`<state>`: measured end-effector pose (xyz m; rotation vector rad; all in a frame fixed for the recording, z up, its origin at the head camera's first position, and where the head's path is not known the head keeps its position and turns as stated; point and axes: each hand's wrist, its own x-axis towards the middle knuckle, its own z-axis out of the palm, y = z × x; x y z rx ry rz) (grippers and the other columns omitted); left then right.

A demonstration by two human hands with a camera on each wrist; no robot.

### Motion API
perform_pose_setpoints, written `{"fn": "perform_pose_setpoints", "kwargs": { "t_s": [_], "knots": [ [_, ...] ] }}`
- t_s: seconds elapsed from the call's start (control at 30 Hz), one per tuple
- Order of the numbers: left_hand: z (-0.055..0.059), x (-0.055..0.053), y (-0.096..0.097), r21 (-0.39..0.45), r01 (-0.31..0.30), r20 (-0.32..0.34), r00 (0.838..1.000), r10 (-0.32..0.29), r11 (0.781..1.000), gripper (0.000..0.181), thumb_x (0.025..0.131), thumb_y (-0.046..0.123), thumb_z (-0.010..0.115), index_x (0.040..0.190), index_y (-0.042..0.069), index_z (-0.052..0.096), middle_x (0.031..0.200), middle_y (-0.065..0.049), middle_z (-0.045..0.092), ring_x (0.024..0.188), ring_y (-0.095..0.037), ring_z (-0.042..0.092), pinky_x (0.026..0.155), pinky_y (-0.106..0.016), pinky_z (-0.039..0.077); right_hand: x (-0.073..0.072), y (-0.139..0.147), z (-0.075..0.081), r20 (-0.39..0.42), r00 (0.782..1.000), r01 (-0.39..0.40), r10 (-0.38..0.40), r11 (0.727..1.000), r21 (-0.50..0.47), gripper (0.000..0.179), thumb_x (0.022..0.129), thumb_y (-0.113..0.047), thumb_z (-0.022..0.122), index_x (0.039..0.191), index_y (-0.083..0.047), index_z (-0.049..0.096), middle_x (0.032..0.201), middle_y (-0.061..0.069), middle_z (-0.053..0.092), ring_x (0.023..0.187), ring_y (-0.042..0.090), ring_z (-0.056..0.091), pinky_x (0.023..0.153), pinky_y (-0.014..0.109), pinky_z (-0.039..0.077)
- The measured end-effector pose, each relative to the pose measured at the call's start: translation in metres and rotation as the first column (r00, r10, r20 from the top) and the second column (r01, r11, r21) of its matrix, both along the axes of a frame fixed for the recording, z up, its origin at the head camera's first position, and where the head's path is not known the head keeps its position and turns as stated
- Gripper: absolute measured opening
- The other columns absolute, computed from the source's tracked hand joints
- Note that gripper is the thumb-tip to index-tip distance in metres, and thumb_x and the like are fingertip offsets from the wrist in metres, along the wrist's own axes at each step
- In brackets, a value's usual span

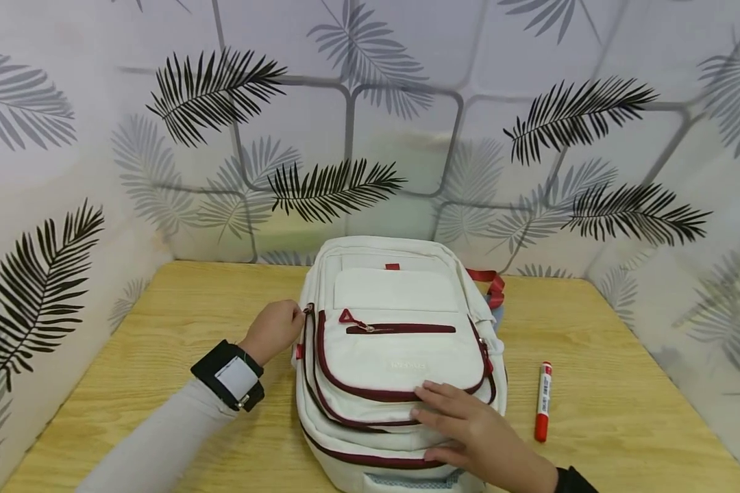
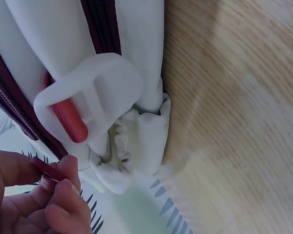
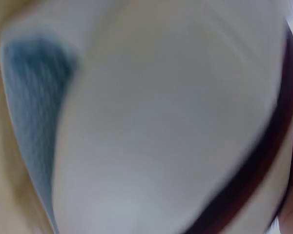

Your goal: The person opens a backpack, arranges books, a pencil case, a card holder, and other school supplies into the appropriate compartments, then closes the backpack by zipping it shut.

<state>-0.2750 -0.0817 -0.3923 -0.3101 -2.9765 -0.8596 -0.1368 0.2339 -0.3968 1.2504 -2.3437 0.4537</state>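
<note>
- Two hands at one white backpack [image 1: 401,294]. Clock read in head view: 12 the far side, 6 the person's side.
- Backpack: on the bench [image 1: 598,342], front pockets facing up toward the camera; long axis roughly 12 to 6.
- Left hand [image 1: 274,333]: at the bag's edge, between 9 and 10 o'clock from its middle. Left wrist view shows thumb and fingers pinching a dark red zipper tab [image 2: 48,169].
- Right hand [image 1: 471,431]: at the bag's 4 to 5 o'clock, fingers extended and a little apart, resting on the lower front. Right wrist view blurred, only finger edges at 3 o'clock.
- Relation that counts (judged): tab lies in the left hand's pinch, just beside one end of a zipper [image 2: 12,105]. Dark red lines on the bag run from near that hand toward 6, then bend toward 3, under the right hand's side. Left hand is nearer the tab; right hand is across the front, well placed to steady the bag.
- Which line the tab belongs to: cannot tell.
- Nearby: red strap [image 1: 496,287] at 2 o'clock; marker [image 1: 543,402] between 3 and 4, apart from the bag, near the right hand.
</note>
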Motion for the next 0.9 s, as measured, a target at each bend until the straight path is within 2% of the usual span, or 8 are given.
{"fn": "perform_pose_setpoints", "kwargs": {
  "t_s": [0.1,0.23,0.37,0.5,0.73,0.9],
  "knots": [
    [0.001,0.002,0.000,0.002,-0.002,-0.025,1.000,0.002,1.000,0.023,0.089,0.013,0.047,0.069,0.006,0.056,0.056,-0.001,0.045,0.049,-0.013,0.041,0.047,-0.024,0.031,0.003,-0.008,-0.002,-0.012,0.999,0.032,-0.031,0.999,0.039,0.046,0.073,-0.021,0.070,0.117,-0.015,0.060,0.122,0.003,0.057,0.115,0.017,0.050,0.100,0.018,0.031],
    [0.003,0.006,-0.001,-0.003,0.016,-0.075,0.997,-0.016,1.000,0.021,0.087,0.012,0.052,0.070,0.004,0.063,0.059,-0.002,0.053,0.051,-0.013,0.044,0.048,-0.024,0.034,0.004,-0.014,-0.002,-0.023,0.993,0.118,-0.117,0.991,0.066,0.043,0.070,-0.011,0.071,0.112,-0.015,0.063,0.117,0.000,0.060,0.110,0.016,0.054,0.092,0.026,0.041],
    [0.006,0.014,-0.003,-0.011,0.019,-0.113,0.993,-0.020,1.000,0.018,0.085,0.011,0.055,0.075,0.003,0.068,0.067,-0.005,0.062,0.055,-0.012,0.050,0.052,-0.025,0.039,0.003,-0.015,-0.004,-0.037,0.991,0.130,-0.128,0.990,0.057,0.040,0.069,-0.009,0.070,0.109,-0.013,0.065,0.113,0.001,0.063,0.106,0.016,0.057,0.092,0.024,0.040],
    [0.007,0.021,-0.004,-0.012,0.022,-0.112,0.993,-0.023,1.000,0.017,0.085,0.011,0.056,0.082,0.001,0.069,0.073,-0.008,0.065,0.055,-0.012,0.050,0.051,-0.025,0.040,0.002,-0.016,-0.005,-0.058,0.991,0.126,-0.124,0.991,0.032,0.042,0.067,-0.007,0.071,0.108,-0.012,0.065,0.111,0.002,0.063,0.105,0.016,0.058,0.094,0.021,0.038],
    [0.011,0.033,-0.004,-0.024,0.025,-0.120,0.992,-0.028,0.999,0.016,0.085,0.008,0.055,0.080,0.002,0.069,0.066,-0.004,0.060,0.051,-0.010,0.043,0.047,-0.022,0.033,0.002,-0.017,-0.009,-0.046,0.991,0.128,-0.126,0.991,0.028,0.042,0.067,-0.005,0.071,0.108,-0.011,0.065,0.111,0.003,0.063,0.105,0.017,0.058,0.096,0.019,0.036],
    [0.012,0.041,-0.003,0.004,0.038,-0.082,0.996,-0.038,0.999,0.016,0.085,0.007,0.053,0.078,0.003,0.068,0.058,0.000,0.052,0.049,-0.009,0.041,0.046,-0.022,0.032,0.001,-0.017,-0.010,-0.042,0.990,0.139,-0.137,0.990,0.034,0.041,0.067,-0.005,0.071,0.108,-0.011,0.065,0.111,0.002,0.063,0.105,0.016,0.058,0.096,0.019,0.036]
  ]
}}
